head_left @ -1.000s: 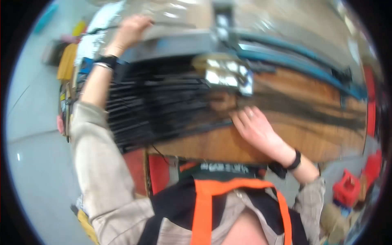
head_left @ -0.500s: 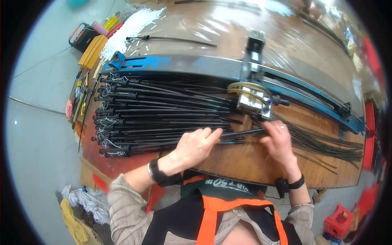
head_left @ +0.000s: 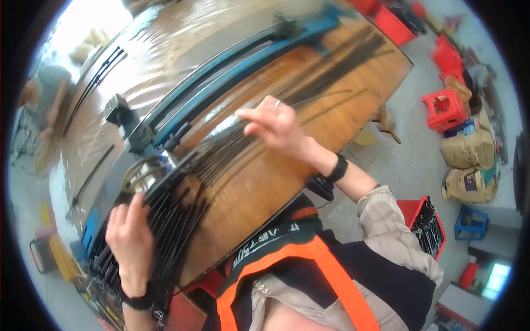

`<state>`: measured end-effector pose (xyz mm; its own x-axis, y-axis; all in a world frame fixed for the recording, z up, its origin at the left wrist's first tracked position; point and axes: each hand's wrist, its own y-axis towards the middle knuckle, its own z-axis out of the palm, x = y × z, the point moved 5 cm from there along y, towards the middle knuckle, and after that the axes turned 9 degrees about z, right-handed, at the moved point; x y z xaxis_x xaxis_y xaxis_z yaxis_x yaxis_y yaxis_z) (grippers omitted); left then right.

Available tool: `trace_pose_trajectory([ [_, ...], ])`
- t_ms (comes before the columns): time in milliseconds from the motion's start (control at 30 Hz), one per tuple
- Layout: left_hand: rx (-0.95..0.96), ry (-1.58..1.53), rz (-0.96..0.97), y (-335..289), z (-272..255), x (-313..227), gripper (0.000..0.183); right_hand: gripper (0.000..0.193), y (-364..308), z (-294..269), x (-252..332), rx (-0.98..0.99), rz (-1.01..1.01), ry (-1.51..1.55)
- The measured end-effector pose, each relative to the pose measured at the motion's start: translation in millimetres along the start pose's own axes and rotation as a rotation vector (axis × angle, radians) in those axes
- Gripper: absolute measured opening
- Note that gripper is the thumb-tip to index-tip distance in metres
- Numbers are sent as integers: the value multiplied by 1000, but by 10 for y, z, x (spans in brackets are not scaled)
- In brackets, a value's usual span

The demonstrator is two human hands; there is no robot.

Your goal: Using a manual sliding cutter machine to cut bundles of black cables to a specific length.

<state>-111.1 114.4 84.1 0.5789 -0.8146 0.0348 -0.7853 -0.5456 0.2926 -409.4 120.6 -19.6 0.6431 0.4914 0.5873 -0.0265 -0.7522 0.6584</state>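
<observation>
The bundle of thin black rods (head_left: 182, 220) lies across the wooden workbench (head_left: 287, 182), its long axis running from the lower left near the person's body up and to the right toward the far end of the bench; at the lower-left end the rods are packed close together, while toward the upper right they fan out into loose single strands (head_left: 326, 71). The left hand (head_left: 130, 237) rests flat on top of the packed end, fingers spread and pointing up toward the metal fixture (head_left: 146, 171), palm down on the rods rather than wrapped round them; it is plainly the nearer hand to the bulk of the bundle. The right hand (head_left: 276, 124) sits further up the same axis, over the thinner fanned part; its fingers are loosely curled and pointing left, the fingertips touching or just above the strands, though whether it pinches one between thumb and finger I cannot tell. Beside the rods, further from the body, a long blue rail (head_left: 237, 63) runs parallel to them; beyond it lies a sheet of shiny clear plastic (head_left: 165, 38). On the floor to the right stand red plastic stools (head_left: 441, 107), brown sacks (head_left: 469, 165) and a red crate (head_left: 422, 220).
</observation>
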Motion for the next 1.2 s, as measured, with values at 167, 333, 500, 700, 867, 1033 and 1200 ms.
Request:
trace_pose_trajectory([
  [167,-16,-47,16,142,52,-21,25,28,51,219,397,-163,-280,24],
  [333,-208,247,-131,-343,-503,891,16,21,211,-151,-506,-94,38,-308],
  [500,-343,201,-316,-385,-922,1184,17,16,775,803,-252,197,280,178],
  [700,-392,172,-439,-936,-893,1213,21,7,1638,1795,679,398,-74,485],
  [867,-356,73,-592,-1480,-758,1312,22,9,1728,2099,747,450,-226,267],
  [1033,-368,17,-613,-1479,-626,1398,22,9,1793,2510,833,734,-103,91],
  [1200,-350,12,-598,-1339,-566,1454,22,6,1686,2496,873,625,-391,-242],
])
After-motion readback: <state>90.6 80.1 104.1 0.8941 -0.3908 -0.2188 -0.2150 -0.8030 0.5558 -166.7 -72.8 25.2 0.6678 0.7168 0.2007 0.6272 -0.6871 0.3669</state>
